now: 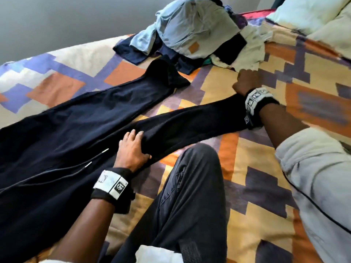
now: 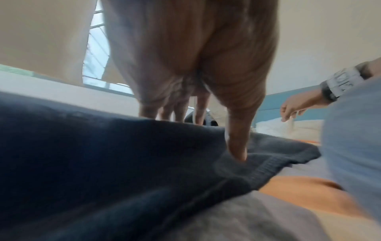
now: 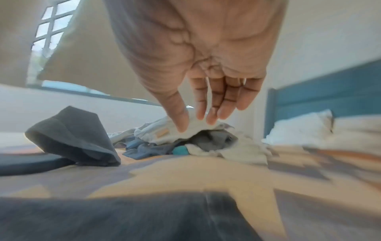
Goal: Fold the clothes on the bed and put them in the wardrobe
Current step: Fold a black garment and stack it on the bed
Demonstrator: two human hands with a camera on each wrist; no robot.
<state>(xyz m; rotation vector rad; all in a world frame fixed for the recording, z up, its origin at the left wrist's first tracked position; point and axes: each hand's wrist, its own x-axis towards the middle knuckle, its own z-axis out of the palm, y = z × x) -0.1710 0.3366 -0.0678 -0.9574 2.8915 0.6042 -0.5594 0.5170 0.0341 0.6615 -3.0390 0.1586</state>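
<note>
A navy zip hoodie point(image 1: 85, 120) lies flat across the patterned bed cover point(image 1: 256, 168), with its hood point(image 3: 76, 135) towards a pile of unfolded clothes point(image 1: 190, 33). One sleeve point(image 1: 190, 122) stretches out to the right. My left hand point(image 1: 133, 147) sits on that sleeve near the shoulder. In the left wrist view my left hand point(image 2: 206, 135) pinches a ridge of the navy cloth point(image 2: 103, 154) between thumb and fingers. My right hand point(image 1: 245, 82) hovers just past the cuff. In the right wrist view my right hand point(image 3: 198, 124) has straight fingers and holds nothing.
The clothes pile point(image 3: 185, 135) holds light blue, cream and dark garments. White pillows point(image 1: 313, 14) lie at the far right by a blue headboard point(image 3: 329, 91). My knee in dark trousers point(image 1: 190, 196) rests on the bed in front. A grey wall borders the bed's far left side.
</note>
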